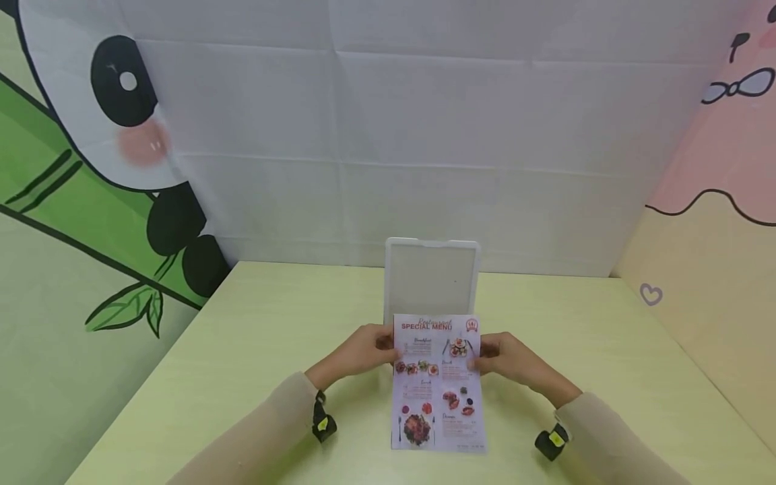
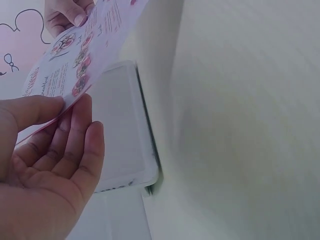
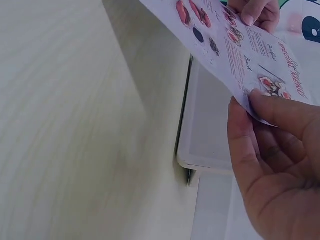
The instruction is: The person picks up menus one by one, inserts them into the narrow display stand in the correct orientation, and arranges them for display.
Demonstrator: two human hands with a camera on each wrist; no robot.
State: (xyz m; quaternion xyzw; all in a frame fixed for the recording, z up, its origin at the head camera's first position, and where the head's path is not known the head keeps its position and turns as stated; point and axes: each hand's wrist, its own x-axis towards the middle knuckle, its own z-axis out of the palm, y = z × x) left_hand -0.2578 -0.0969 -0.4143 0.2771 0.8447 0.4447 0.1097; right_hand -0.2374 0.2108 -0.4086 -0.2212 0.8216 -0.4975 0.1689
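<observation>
The fingers of my left hand (image 1: 364, 349) and right hand (image 1: 515, 360) pinch opposite long edges of the menu sheet (image 1: 438, 387), raised off the surface (image 1: 291, 303), its long axis running from the near edge towards the far one. The white framed panel (image 1: 432, 279) stands upright beyond my fingers, towards the far edge, behind the sheet's top; neither hand looks clearly nearer it.

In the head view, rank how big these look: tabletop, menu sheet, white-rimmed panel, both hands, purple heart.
1. Tabletop
2. Menu sheet
3. White-rimmed panel, partly hidden
4. Left hand and right hand: too alike to rank
5. Purple heart
</observation>
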